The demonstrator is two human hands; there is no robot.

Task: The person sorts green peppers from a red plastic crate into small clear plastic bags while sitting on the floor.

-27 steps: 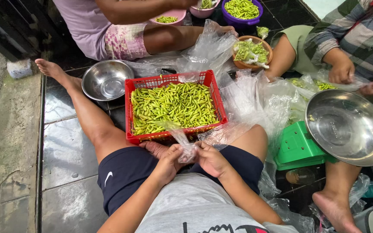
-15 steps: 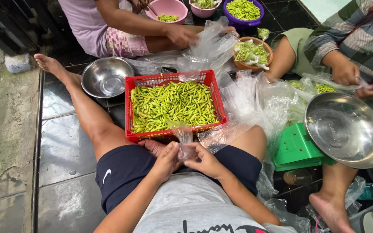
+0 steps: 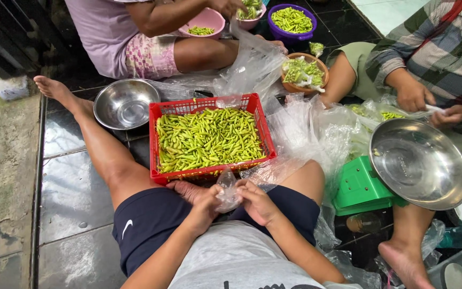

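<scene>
on a dark tiled floor [image 3: 70, 176], left hand [image 3: 199, 200] and right hand [image 3: 255, 200] each grip a clear plastic bag [image 3: 226, 190] before the red basket [image 3: 161, 109] of green chillies [image 3: 209, 139].

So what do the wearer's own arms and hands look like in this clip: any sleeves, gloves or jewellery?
Both arms are bare from the lower edge of the picture to the wrists, with no sleeves showing. The left hand and right hand are ungloved, and no rings, watch or bracelets are visible. Below them the person wears a grey shirt and dark navy shorts with a small white mark.
</scene>
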